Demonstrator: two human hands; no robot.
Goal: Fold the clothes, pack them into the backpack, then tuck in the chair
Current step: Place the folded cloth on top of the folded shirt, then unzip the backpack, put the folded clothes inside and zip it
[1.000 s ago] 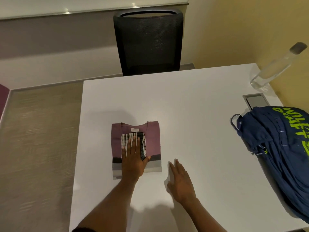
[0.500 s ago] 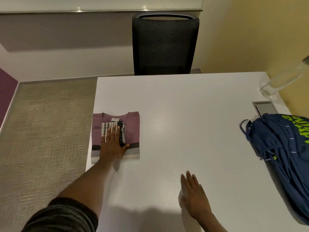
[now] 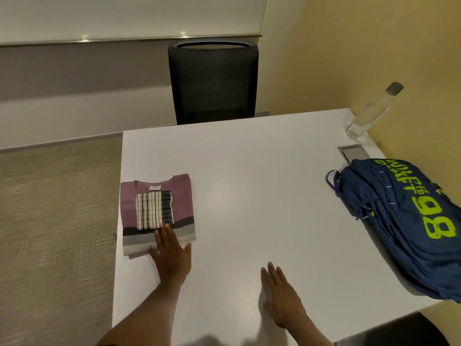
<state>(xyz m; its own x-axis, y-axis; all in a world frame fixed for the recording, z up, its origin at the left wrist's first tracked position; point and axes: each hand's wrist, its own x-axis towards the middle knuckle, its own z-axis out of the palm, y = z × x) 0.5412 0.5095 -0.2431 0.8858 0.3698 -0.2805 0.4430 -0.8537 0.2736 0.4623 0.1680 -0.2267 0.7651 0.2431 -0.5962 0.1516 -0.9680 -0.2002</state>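
White bench (image 3: 249, 171) across the middle of the frame. At its left edge, a folded purple shirt (image 3: 180, 196), collar toward the top of the frame, dark and grey bands along the lower end. Carries a smaller folded striped cloth (image 3: 152, 211) on its middle, lying squarely on the shirt.

Lower centre: left hand (image 3: 172, 257), flat and palm down. Fingers (image 3: 163, 233) straight and released, grasping nothing. Rests with the tips on the shirt's grey bands, just touching the lower right corner of the cloth; heel of the palm on the bare bench.

To its right, well apart from the clothes: right hand (image 3: 282, 298), likewise flat on the bench, fingers (image 3: 270, 273) straight, close together and released, holding nothing.

Right edge of the frame: blue backpack (image 3: 399, 233) with neon-green lettering, lying on its side on the bench, part of it over the lower right edge. Just above it, a metal hatch (image 3: 353, 154) set into the bench top, and above that a clear bottle (image 3: 369, 113) in the corner by the yellow wall.

Top centre: black mesh chair (image 3: 213, 81), its back facing the bench's far edge. Carpet (image 3: 55, 221) down the left side.
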